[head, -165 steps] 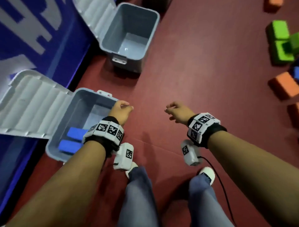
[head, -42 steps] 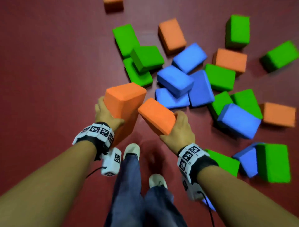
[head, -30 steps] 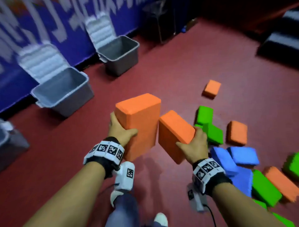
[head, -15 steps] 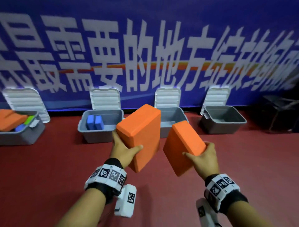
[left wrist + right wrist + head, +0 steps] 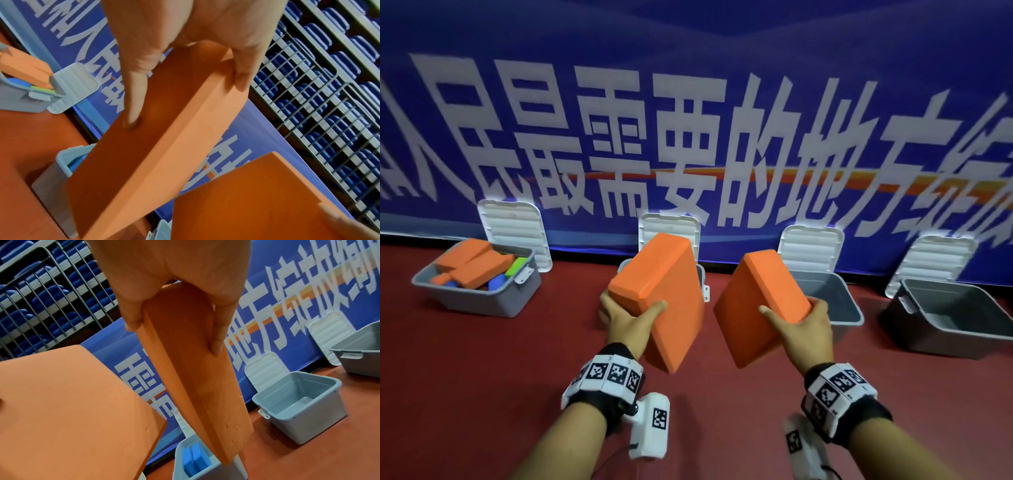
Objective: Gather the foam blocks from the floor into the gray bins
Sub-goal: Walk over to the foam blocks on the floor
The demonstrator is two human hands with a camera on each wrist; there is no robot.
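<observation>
My left hand [image 5: 631, 320] grips a large orange foam block [image 5: 661, 294], tilted, thumb on its near face and fingers behind it. My right hand [image 5: 799, 323] grips a second orange block [image 5: 755, 308] by its lower right corner. Both blocks are held in the air in front of a row of gray bins. The left block hides most of the second bin [image 5: 702, 274], which holds blue blocks [image 5: 195, 456] in the right wrist view. Behind the right block an empty bin [image 5: 839, 305] stands open. In the left wrist view my fingers [image 5: 131, 104] press the block's [image 5: 164, 138] side.
A bin [image 5: 479, 298] at the far left is heaped with orange, blue and green blocks. A fourth empty bin [image 5: 955, 322] stands at the right. All lids [image 5: 517, 229] lean open against a blue banner wall [image 5: 688, 102]. Red floor [image 5: 465, 377] lies between me and the bins.
The row of bins has come nearer and shifted right in view. Both hands still grip their orange blocks, carried toward the bins since they were lifted from the pile.
</observation>
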